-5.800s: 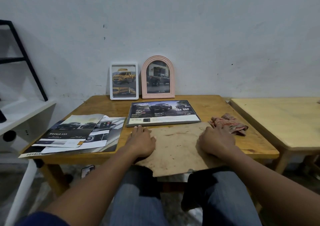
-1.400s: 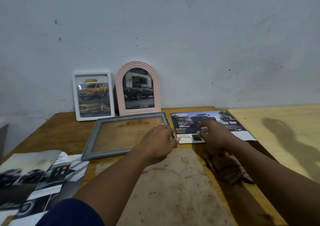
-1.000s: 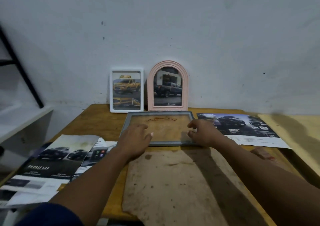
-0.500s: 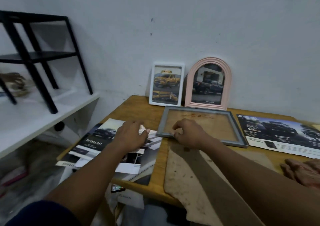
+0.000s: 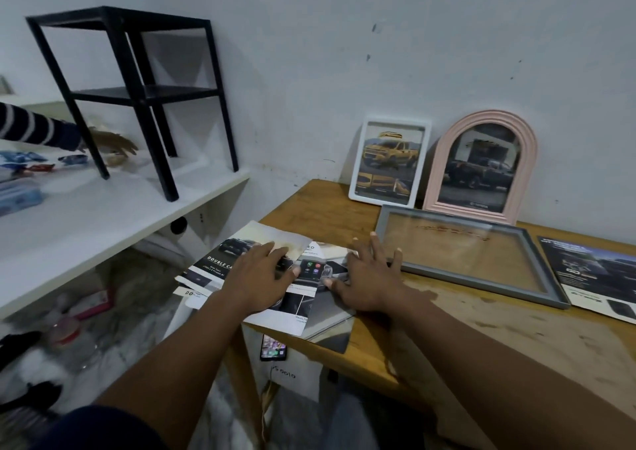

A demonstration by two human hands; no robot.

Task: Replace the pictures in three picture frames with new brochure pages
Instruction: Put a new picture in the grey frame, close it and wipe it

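Both hands, left hand point(image 5: 256, 279) and right hand point(image 5: 368, 282), flat on brochure pages point(image 5: 303, 274).

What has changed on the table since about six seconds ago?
The old picture came out of the grey frame, now empty, and lies to its right. Both hands, left and right, moved onto the brochure pages. White frame and pink frame are unchanged.
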